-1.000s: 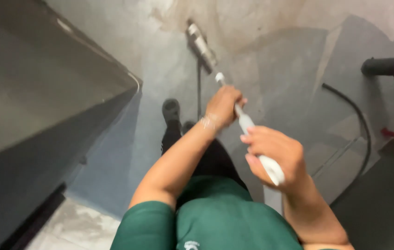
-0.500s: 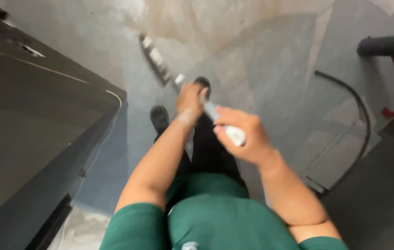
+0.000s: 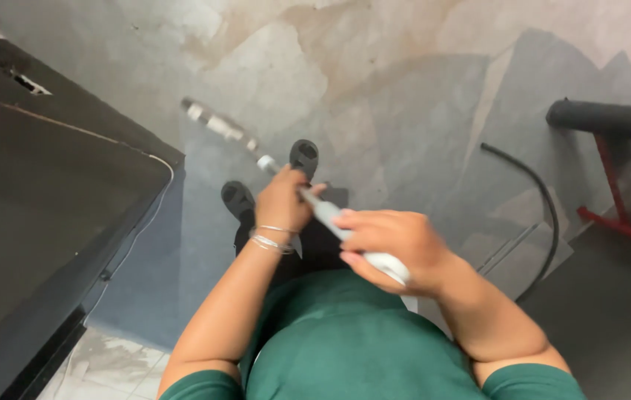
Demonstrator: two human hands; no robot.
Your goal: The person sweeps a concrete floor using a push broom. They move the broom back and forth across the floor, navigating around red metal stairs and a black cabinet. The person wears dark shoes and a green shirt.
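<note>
Two hands on one pale mop handle.
Left hand grips lower, right hand wraps the top end, above the wet floor.

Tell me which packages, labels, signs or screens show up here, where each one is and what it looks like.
None in view: no package, label, sign or screen.
What shows instead: left hand and right hand gripping a long white mop handle over a grey, patchy wet floor.
Dark counter at the left, plain surface.
Black hose curving on the floor at the right.
</note>
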